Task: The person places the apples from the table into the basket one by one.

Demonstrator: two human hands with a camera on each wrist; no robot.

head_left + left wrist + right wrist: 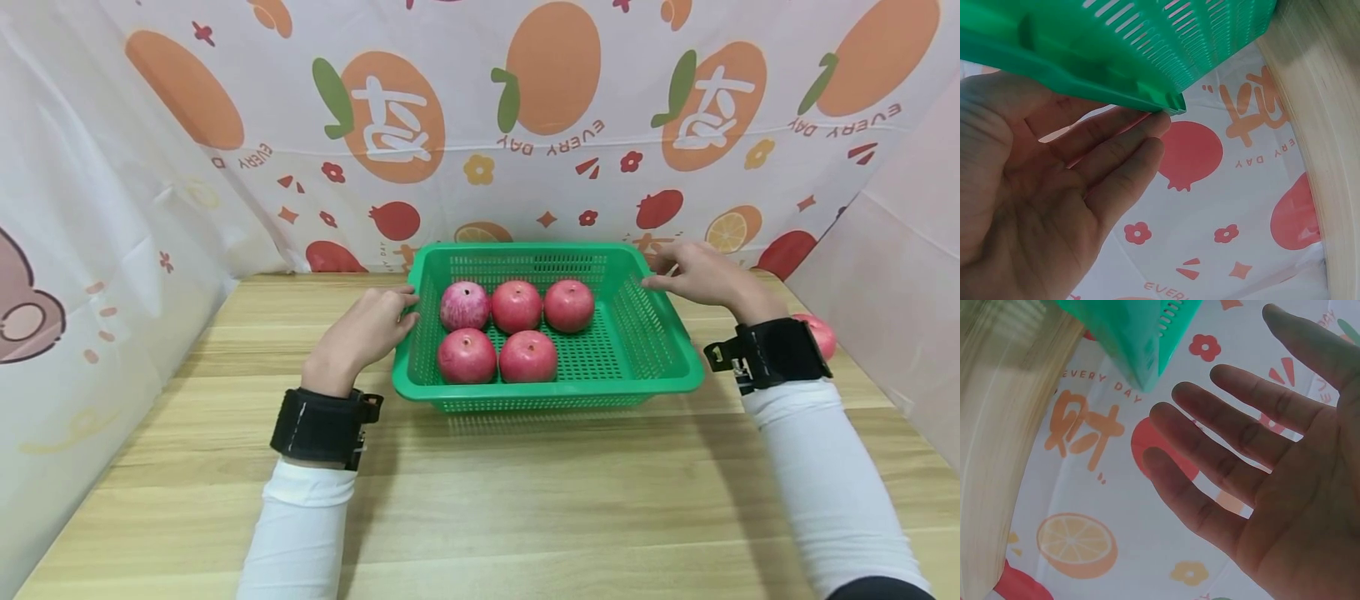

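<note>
A green plastic basket [525, 389] with slotted walls holds several pinkish-red apples [516, 307], grouped toward its left side. One of them, a streaked apple [465, 306], shows a dark hollow on top. My left hand [365, 332] is at the basket's left rim. In the left wrist view its fingers [1119, 147] extend loosely, tips right at the rim's underside, and the thumb is hidden behind the green plastic. By the right rim, my right hand [701, 275] is held with nothing in it; the right wrist view shows its fingers [1210, 456] spread, apart from the basket's corner.
Another apple [820, 335] lies on the wooden table [525, 500] at the right, partly behind my right wristband [783, 354]. A fruit-printed cloth [480, 200] hangs along the table's back edge, with more cloth at both sides.
</note>
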